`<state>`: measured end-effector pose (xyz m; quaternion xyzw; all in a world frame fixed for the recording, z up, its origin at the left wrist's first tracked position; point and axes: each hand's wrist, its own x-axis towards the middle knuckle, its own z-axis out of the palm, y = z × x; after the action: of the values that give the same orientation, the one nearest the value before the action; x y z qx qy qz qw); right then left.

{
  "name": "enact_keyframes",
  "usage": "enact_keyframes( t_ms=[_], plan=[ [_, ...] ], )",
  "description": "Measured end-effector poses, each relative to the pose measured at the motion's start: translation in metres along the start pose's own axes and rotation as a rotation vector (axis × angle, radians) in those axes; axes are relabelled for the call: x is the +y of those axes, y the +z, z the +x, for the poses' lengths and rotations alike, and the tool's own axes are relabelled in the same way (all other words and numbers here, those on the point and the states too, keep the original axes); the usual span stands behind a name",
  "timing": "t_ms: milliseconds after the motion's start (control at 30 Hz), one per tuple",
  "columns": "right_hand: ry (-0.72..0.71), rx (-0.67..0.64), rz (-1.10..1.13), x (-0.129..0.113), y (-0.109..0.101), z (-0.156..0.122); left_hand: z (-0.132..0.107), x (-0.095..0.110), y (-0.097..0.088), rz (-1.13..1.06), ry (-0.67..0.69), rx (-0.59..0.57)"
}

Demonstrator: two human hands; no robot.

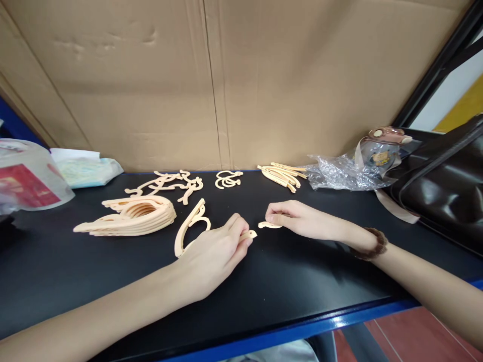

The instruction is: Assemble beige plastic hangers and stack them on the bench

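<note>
My left hand (222, 241) is closed over the middle of the table, pinching a beige hanger piece (252, 234). Only a tip with a small hole sticks out past the fingers. Just behind that hand a curved beige hanger arm with a ring (181, 232) rests on the table; whether it joins the pinched piece is hidden. My right hand (285, 213) grips a small curved beige hook piece (268, 225) by its right end, close above the table. A short gap separates the two held pieces.
On the black table (241, 306) lie a stack of hanger arms (162, 213), loose curved parts (188, 186), hooks (228, 179) and thin bars (281, 175). Clear plastic wrap (335, 173), a bottle (379, 151) and a dark bag (445, 186) sit right; a tissue pack (90, 170) sits left. Cardboard (241, 85) stands behind.
</note>
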<state>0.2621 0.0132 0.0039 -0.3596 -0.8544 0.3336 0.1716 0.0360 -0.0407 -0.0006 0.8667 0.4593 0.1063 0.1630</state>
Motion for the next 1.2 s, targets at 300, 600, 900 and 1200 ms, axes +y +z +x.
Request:
enact_keyframes(
  t_ms=[300,600,900,1200],
  plan=[
    [-0.030,-0.131,0.162,-0.002,0.003,0.000,-0.002,0.005,-0.004,-0.147,-0.028,-0.043],
    [-0.054,-0.135,0.157,-0.006,0.009,0.001,0.000,0.007,-0.008,-0.243,0.074,-0.107],
    [-0.080,-0.164,0.125,-0.005,0.005,-0.002,0.002,0.004,-0.004,-0.321,0.134,-0.074],
    [-0.094,-0.241,0.199,-0.008,0.004,-0.004,0.003,0.002,-0.004,-0.402,0.143,-0.075]
  ],
)
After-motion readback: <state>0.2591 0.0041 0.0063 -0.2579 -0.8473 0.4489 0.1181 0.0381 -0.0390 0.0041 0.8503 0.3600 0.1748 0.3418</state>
